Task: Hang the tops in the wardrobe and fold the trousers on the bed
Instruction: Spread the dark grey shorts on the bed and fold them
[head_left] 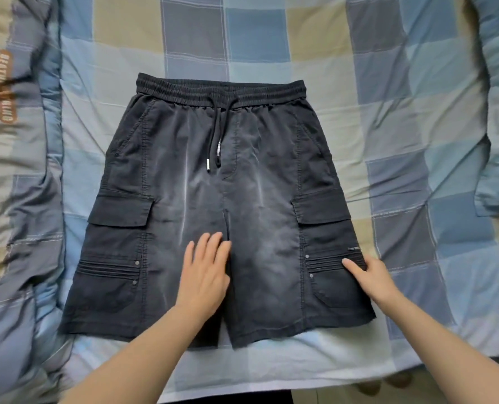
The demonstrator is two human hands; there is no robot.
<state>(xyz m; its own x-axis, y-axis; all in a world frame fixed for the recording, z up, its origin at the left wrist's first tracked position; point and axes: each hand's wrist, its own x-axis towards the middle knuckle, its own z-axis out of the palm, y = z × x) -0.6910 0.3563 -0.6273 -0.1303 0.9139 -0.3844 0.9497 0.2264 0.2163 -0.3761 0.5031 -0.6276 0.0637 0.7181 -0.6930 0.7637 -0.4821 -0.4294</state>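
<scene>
So the dark cargo shorts [216,205] are laid out flat in the middle of the bed, front side up, waistband at the far end and leg hems near the person. No fold in them yet as far as I can see, both legs are fully spread, so I'd say the folding part is only at the smoothing stage. The left hand [204,275] lies palm-down on the inner edge of the left leg, right by the crotch seam, fingers straight and close together, pressing the fabric flat. The right hand [370,277] sits at the outer right edge of the right leg, just below the cargo pocket; fingers look together with the tips on the cloth, but I can't tell if it's pinching the seam or just resting.

No tops and no wardrobe anywhere in view, so no idea how the hanging half stands.

Around it: the checked bedsheet [359,97] is pretty clear, with a bunched-up quilt [20,176] along the left and more rumpled bedding on the right. Neither touches the shorts, so nothing really blocks a fold. The drawstring [216,141] hangs loose down the front.
</scene>
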